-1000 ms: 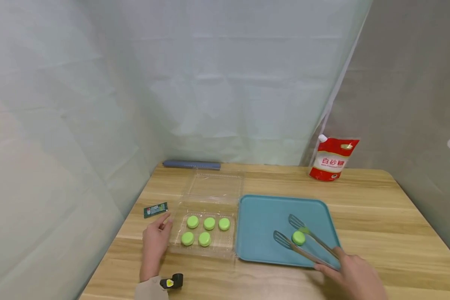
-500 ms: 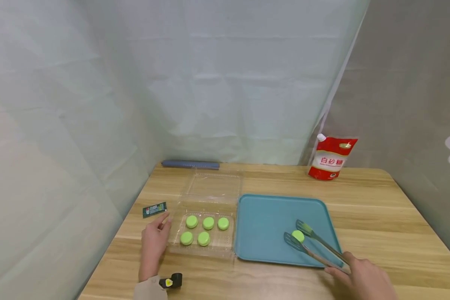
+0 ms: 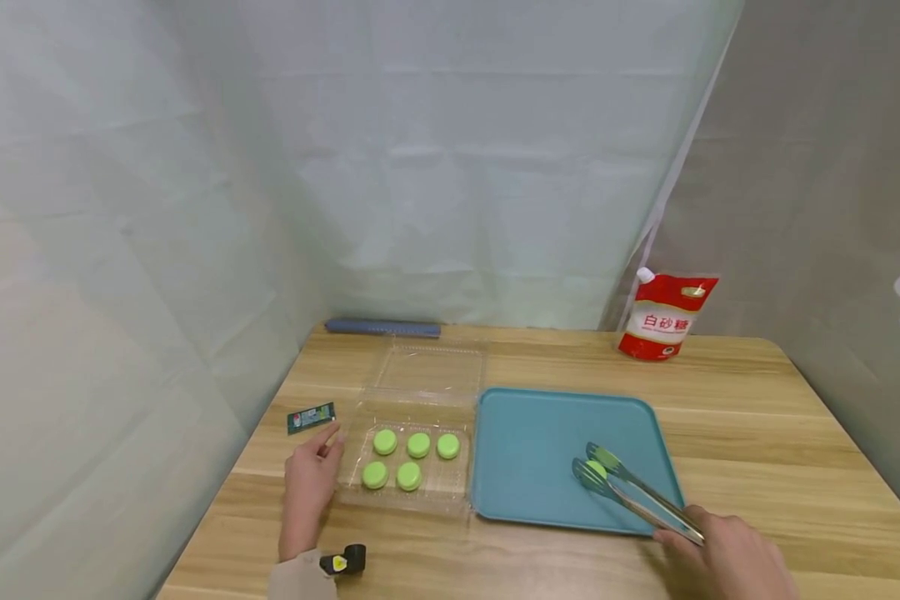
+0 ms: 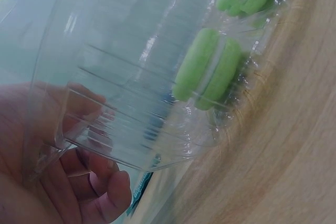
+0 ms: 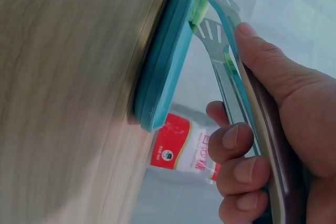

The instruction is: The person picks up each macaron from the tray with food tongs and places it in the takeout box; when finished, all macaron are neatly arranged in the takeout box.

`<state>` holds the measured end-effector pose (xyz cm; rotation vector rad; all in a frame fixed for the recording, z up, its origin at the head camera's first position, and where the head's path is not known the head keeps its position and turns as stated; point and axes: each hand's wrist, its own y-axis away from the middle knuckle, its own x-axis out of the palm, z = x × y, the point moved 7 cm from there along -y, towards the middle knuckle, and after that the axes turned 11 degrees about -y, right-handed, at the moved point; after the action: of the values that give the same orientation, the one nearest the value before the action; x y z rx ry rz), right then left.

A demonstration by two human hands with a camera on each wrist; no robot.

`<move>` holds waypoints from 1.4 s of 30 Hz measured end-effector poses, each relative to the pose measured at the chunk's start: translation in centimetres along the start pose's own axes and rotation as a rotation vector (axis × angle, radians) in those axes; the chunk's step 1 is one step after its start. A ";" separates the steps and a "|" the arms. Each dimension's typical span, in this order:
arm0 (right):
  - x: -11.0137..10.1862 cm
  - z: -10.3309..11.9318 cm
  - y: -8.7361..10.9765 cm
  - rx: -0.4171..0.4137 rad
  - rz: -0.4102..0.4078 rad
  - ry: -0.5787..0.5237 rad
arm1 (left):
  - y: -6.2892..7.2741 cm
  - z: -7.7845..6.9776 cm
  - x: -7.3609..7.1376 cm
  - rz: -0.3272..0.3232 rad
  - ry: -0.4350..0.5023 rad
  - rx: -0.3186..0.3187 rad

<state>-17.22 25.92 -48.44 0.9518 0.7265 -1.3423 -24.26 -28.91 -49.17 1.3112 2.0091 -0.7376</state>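
Note:
My right hand grips a pair of metal tongs, thumb on one arm and fingers curled round the other. The slotted tong heads lie on both sides of a green macaron on the blue tray, partly covering it. At the left, my left hand holds the side edge of a clear plastic box; part of the hand shows through the plastic in the left wrist view. Several green macarons sit in two rows inside the box, whose hinged lid lies open behind.
A small dark green sachet lies beyond my left hand. The blue-grey bar-shaped object rests along the table's back edge. At the back right stands a red and white spouted sugar pouch. Curtains hang behind the wooden table.
The tongs have shifted right and their heads have closed in around the tray's macaron. My right hand has moved slightly right; my left hand stays at the box.

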 end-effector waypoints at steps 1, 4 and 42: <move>0.0 0.1 0.0 -0.002 -0.002 0.000 | 0.0 0.0 0.0 -0.001 0.001 0.000; 0.1 0.4 -0.1 -0.012 -0.002 -0.001 | 0.0 0.0 0.0 -0.006 0.001 0.000; -2.3 10.3 -1.0 -0.402 -0.184 0.078 | 0.0 0.2 0.2 -0.003 0.002 -0.004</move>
<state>-19.38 17.93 -41.84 0.6283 1.1172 -1.2570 -24.28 -28.90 -49.48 1.3083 2.0135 -0.7336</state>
